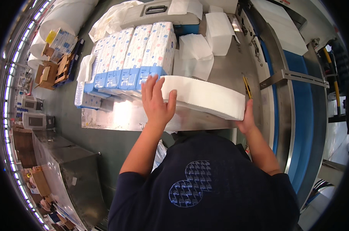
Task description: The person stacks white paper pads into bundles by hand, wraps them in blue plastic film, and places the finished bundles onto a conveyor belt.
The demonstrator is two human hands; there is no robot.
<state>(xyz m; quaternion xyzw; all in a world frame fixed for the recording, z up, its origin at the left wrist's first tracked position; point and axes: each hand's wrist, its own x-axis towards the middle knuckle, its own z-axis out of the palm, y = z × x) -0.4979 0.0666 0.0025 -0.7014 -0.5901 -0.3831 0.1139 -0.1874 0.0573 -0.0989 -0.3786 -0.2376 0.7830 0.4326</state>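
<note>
A long white stack of folded paper tissue (203, 94) lies across the steel table in front of me, slightly bowed. At its left end is my left hand (158, 101), its fingers stretched up and its thumb against the near side. My right hand (246, 120) grips the other end, thumb along the end face and the remaining fingers mostly hidden beneath. Just left of the stack stands a row of several tissue packs (149, 50) in blue and white flowered wrapping, close to my left fingertips.
Loose white tissue (195, 48) and another tissue stack (219, 32) lie farther back, near a grey case (143, 15). A yellow and black pen-like tool (247, 86) rests right of the stack. Along the right runs a blue conveyor belt (299, 115) with metal rails. Steel cabinets (72, 173) stand left.
</note>
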